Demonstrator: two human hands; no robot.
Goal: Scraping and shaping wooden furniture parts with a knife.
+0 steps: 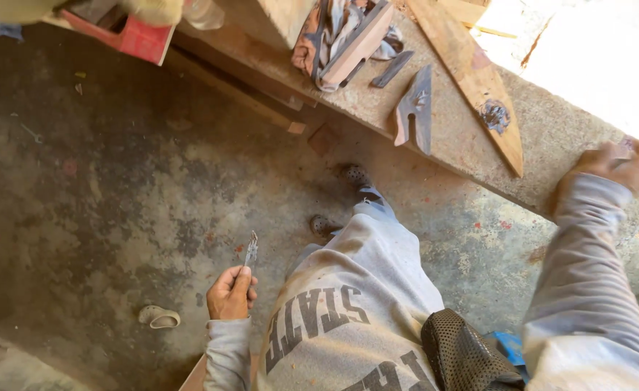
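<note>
Few such things show here. A red box (pixel 140 36), flat-sided and rectangular, sits at the top left on the edge of the worktop (pixel 551 137), its near corner jutting out over the floor; a pale bundle lies over its top, so its full shape cannot be told. Just to its right stands a clear plastic bottle (pixel 205 13), cut off by the upper edge of the view, with only its rounded lower part visible. No labels, signs or screens can be made out anywhere.
</note>
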